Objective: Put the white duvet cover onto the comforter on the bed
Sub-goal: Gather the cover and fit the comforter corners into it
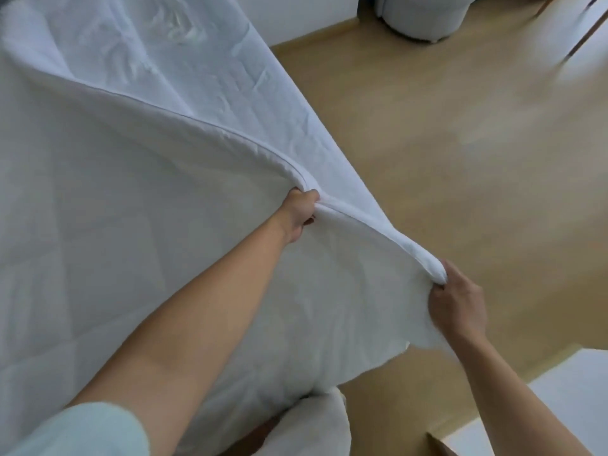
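Both hands clench the comforter (131, 241) hem, right hand (457, 301) at 4 o'clock from left hand (301, 213). I'd hold it taut, squaring corners onto the white duvet cover (197, 77).

Wooden floor (444, 153) right of the white bedding (131, 241) lies open (a pale round stool (424, 18) stands far back).

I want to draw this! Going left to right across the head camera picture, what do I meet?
Pale sleeve → left hand gripping the white bedding by its edge → right hand gripping the same edge.
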Action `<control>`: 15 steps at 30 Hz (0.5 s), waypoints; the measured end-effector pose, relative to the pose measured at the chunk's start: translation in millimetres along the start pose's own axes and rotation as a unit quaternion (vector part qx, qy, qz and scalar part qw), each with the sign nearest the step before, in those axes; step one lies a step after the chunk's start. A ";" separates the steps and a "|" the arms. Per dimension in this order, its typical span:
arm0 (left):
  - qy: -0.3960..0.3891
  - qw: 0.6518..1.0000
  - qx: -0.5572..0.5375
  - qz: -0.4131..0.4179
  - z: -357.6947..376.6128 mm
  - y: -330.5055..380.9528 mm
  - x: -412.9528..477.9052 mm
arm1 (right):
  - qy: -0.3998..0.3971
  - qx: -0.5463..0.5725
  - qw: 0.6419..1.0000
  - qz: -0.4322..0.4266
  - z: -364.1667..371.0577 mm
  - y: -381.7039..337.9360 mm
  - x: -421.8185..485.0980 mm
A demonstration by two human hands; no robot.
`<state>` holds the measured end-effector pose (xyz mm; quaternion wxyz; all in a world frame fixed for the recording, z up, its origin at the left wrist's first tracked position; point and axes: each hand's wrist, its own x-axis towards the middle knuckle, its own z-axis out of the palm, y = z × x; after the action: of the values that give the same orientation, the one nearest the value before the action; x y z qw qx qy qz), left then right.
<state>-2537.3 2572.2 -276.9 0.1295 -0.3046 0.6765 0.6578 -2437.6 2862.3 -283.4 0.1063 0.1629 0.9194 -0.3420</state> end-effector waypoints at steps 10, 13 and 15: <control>-0.050 0.966 0.243 -0.071 203.2 -9.0 95.9 | -0.425 0.223 0.869 0.123 -4.4 -51.2 250.1; -0.063 0.942 0.315 -0.099 224.7 -14.4 100.1 | -0.415 0.094 0.905 0.017 31.9 -117.5 304.1; -0.070 0.923 0.365 -0.095 233.2 -8.6 103.8 | -0.414 -0.095 0.896 -0.134 60.4 -154.2 315.7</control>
<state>-2666.0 2773.5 -367.2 0.3405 -0.2524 0.8272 0.3690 -2781.8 2783.8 -333.5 0.4451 -0.1285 0.8336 -0.3006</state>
